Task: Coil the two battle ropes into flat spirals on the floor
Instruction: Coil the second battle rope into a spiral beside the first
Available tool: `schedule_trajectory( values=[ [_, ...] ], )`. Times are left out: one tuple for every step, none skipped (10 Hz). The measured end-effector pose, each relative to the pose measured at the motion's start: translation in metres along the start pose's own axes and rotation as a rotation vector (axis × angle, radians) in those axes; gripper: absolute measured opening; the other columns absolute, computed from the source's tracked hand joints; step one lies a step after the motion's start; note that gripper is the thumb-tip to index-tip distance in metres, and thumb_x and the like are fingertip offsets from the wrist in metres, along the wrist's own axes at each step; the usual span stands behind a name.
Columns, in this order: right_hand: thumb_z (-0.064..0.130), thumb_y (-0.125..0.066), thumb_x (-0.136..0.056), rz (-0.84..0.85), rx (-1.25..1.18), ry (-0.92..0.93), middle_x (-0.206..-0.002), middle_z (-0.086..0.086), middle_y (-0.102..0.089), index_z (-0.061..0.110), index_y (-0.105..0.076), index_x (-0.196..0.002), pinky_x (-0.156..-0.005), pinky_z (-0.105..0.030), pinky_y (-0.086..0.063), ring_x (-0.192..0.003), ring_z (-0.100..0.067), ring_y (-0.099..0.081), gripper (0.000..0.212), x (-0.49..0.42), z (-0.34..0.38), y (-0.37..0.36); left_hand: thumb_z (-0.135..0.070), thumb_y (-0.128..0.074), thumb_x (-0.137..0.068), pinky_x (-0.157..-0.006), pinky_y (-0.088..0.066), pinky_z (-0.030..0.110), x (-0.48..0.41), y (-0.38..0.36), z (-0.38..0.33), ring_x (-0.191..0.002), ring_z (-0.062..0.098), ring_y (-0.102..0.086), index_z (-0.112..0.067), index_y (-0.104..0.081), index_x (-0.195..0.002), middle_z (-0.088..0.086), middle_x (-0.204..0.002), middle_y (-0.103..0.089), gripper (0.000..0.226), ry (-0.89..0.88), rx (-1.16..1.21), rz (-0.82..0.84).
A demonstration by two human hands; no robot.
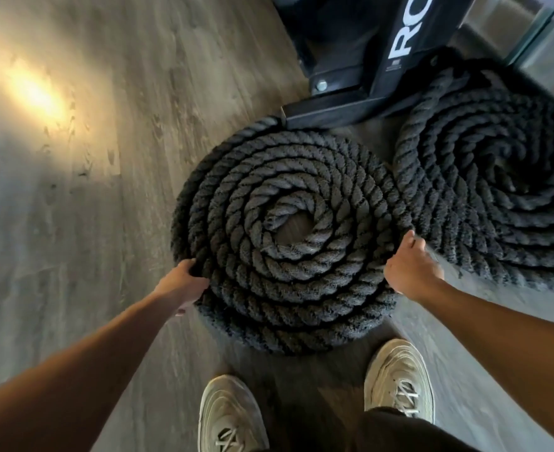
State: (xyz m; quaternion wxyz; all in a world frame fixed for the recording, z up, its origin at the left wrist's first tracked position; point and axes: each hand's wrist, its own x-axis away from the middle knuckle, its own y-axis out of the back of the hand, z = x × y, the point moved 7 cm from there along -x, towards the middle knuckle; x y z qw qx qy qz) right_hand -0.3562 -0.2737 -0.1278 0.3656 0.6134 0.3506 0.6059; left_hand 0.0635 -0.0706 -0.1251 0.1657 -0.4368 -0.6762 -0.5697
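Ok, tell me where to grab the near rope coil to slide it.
Grip the near coil by its outermost turn, left and right edges, from the sides, where the left hand and right hand sit; lying flat, only its rim offers hold.

left side: the grey wood-grain plank floor (pixel 73 239) is lying bare and wide beside the big black twisted-rope spiral (pixel 288 288), leaving open passage.
far side: the black steel rack foot (pixel 340 106) is sitting just beyond the spiral's far rim, leaving only a thin strip of floor.
right side: the second black rope spiral (pixel 497 207) is crowding in, rims touching or nearly so; a wedge of bare floor is opening nearer the person.
near side: two pale laced trainers (pixel 399 380) are standing close to the rim, narrowing the floor.
rims: the left hand (pixel 184 282) and right hand (pixel 411 272) are gripping the outer turn at opposite sides.
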Motion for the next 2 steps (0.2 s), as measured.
schedule_trajectory(
  values=[
    [0.039, -0.047, -0.098, 0.167, 0.201, 0.13, -0.159, -0.013, -0.029, 0.013, -0.016, -0.158, -0.094, -0.043, -0.051, -0.122, -0.033, -0.053, 0.072, 0.015, 0.018, 0.039, -0.042, -0.059, -0.099, -0.077, -0.06, 0.04, 0.041, 0.008, -0.021, -0.101, 0.023, -0.069, -0.033, -0.051, -0.141, 0.003, -0.122, -0.067, 0.043, -0.058, -0.205, 0.185],
    [0.037, -0.044, -0.099, 0.135, 0.207, 0.26, -0.151, -0.011, -0.041, 0.018, -0.029, -0.155, -0.095, -0.044, -0.051, -0.12, -0.032, -0.054, 0.061, 0.036, 0.044, 0.075, -0.044, -0.054, -0.102, -0.073, -0.059, 0.035, 0.069, 0.027, -0.048, -0.102, 0.018, -0.07, -0.033, -0.055, -0.136, -0.001, -0.123, -0.068, 0.036, -0.189, -0.24, 0.207]
  ],
)
